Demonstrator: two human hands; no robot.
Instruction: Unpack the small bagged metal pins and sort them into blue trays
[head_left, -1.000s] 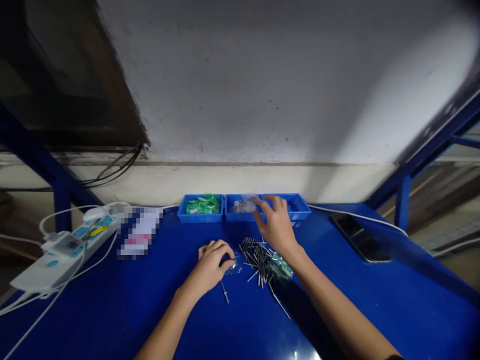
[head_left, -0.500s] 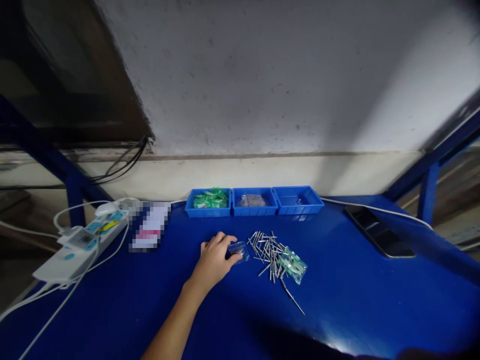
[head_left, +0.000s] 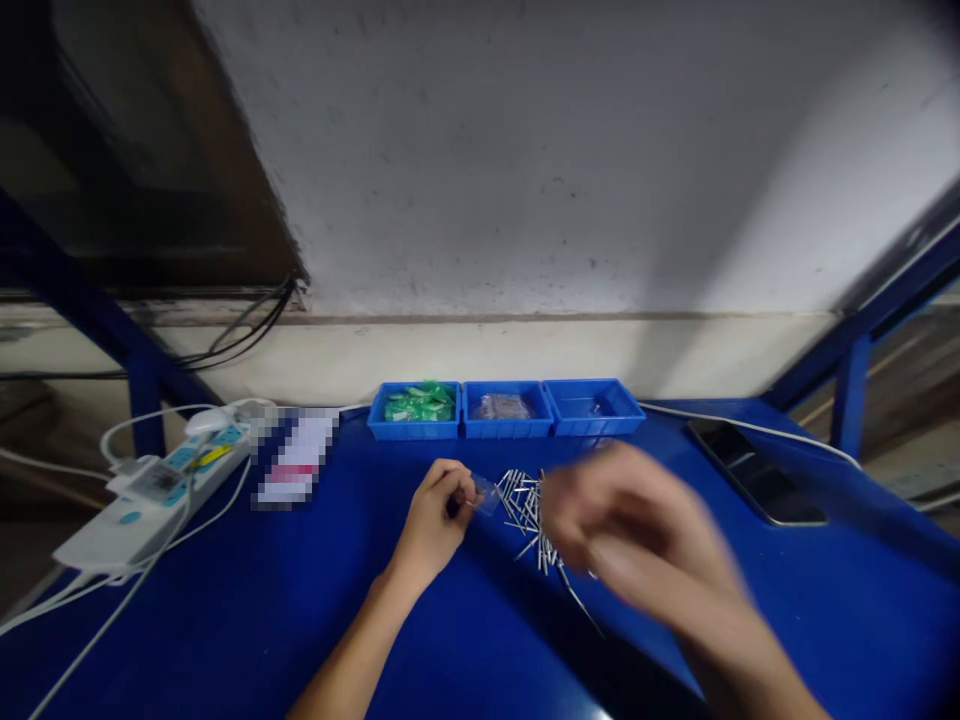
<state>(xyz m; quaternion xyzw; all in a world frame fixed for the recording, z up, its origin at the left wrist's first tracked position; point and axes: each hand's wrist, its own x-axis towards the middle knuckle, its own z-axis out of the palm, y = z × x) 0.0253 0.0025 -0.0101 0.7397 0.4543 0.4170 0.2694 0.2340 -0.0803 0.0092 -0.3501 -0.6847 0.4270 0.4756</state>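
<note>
Pinched in the fingers of my left hand point(head_left: 441, 510) is a small clear plastic bag point(head_left: 486, 495), its free end sticking out to the right. My right hand point(head_left: 630, 530) is raised over the right part of a loose pile of thin metal rods point(head_left: 525, 505). Motion smears its fingers, so I cannot see whether they hold anything. The green-and-clear packet beside the rods is hidden behind this hand. One rod point(head_left: 581, 603) points away from the pile toward the front.
Along the wall stand three blue bins: one with green packets point(head_left: 411, 430), one with clear packets point(head_left: 506, 430), one nearly bare point(head_left: 592, 428). A white power strip point(head_left: 150, 500) with cables and a blurred-out paper point(head_left: 300, 460) lie left; a dark phone point(head_left: 754, 475) lies right.
My right hand has come into view from the right, over the rods. My left hand has closed its fingers on the clear bag and turned slightly.
</note>
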